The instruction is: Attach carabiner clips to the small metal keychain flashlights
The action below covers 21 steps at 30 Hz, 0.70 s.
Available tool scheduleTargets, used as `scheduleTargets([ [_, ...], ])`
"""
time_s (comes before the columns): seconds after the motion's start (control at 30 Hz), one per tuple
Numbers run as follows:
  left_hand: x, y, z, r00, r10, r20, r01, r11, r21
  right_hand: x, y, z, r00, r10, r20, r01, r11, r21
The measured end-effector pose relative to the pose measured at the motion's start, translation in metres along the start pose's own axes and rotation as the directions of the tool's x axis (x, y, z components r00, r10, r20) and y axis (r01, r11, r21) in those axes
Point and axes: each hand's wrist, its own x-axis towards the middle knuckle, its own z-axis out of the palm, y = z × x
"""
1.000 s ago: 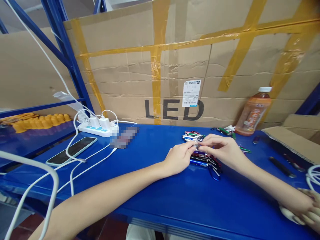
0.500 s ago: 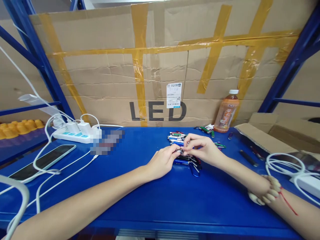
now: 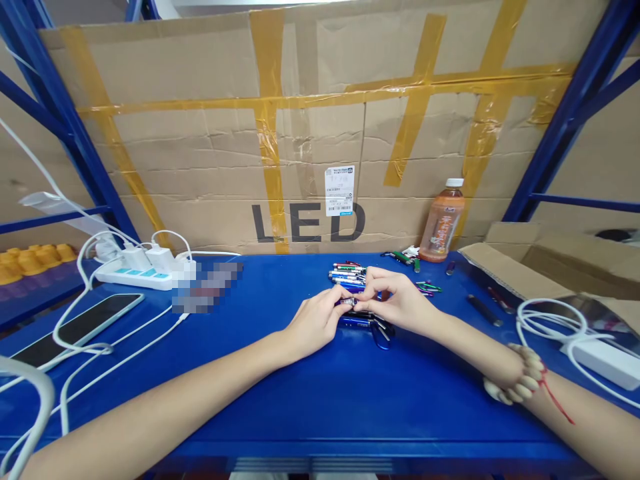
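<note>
My left hand (image 3: pixel 313 323) and my right hand (image 3: pixel 397 300) meet over the middle of the blue table. Between their pinched fingertips is a small, shiny metal tube (image 3: pixel 349 302), mostly covered by the fingers. Behind the hands lies a row of slim, pen-like metal tubes (image 3: pixel 345 275) in blue, silver, red and green. A blue tube (image 3: pixel 356 322) is just below my fingers, and beside it a blue carabiner clip (image 3: pixel 381 337) rests on the table. My right hand hides part of the row.
At the back right stands an orange drink bottle (image 3: pixel 443 220), near an open cardboard box (image 3: pixel 505 267). A dark cylinder (image 3: pixel 484 311) and a coiled white cable (image 3: pixel 550 320) lie at right. To the left are a power strip (image 3: pixel 135 273), a phone (image 3: pixel 75 330) and loose white cables.
The view has shifted slightly, so everything sits a little further left. Both hands keep pinching the small metal tube, with the fingers slightly repositioned around it.
</note>
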Motion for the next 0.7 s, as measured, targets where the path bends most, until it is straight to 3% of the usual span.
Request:
scheduleTargets([
  [0.37,0.0,0.001,0.001,0.996,-0.024,-0.08,0.029,0.998,0.057,0.0,-0.008,0.009,0.968,0.239,-0.07,-0.237,0.971,0.036],
  [0.7,0.001,0.001,0.004,0.988,-0.065,-0.142,0.072,0.997,0.041,0.008,-0.016,0.004,0.903,0.429,0.023,-0.421,0.873,0.249],
])
